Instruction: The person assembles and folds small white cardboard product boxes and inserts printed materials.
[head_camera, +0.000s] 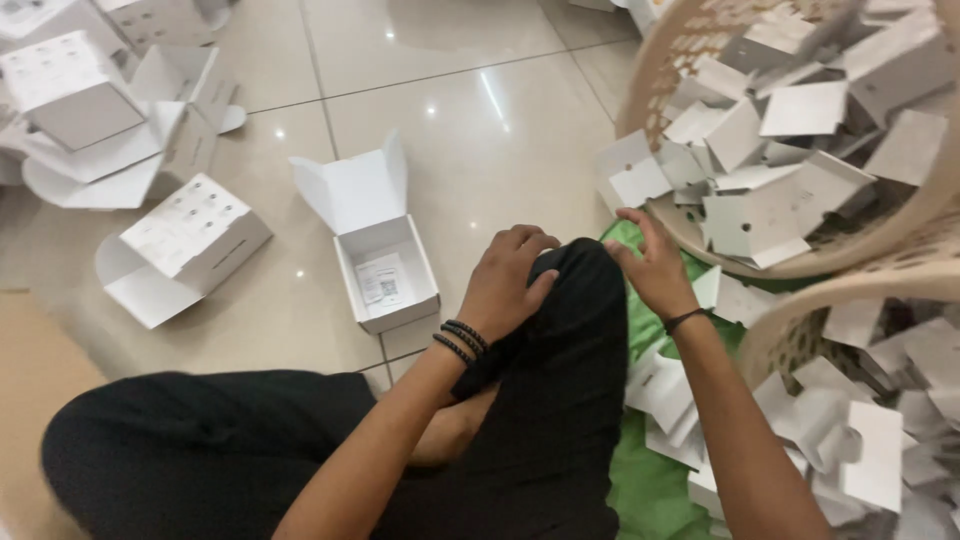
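Boxes (120, 130) of white card lie in a loose heap at the far left of the tiled floor (470, 110), some folded shut, some with flaps spread; nearer the middle stands an open white box (385, 280), its lid flap raised behind it and a small printed slip lying flat inside; this box sits just left of the person's raised knee (575, 300), close to the left hand but not touching it. The left hand (505, 285), with dark bead bracelets at the wrist, rests on the black trouser cloth of the knee, fingers curled down over it; its grip is closed loosely on the cloth and no card shows in it. The right hand (655, 270), a thin dark band on its wrist, lies on the other side of the knee with fingers spread and half bent; whether its grip holds anything cannot be told. Just beside that hand, flat white card pieces (665, 395) are scattered over a green sheet (650, 490); beyond them, at the right, two pale woven baskets, the upper basket (690, 225) and the lower basket (790, 320), are piled with more flat cards.
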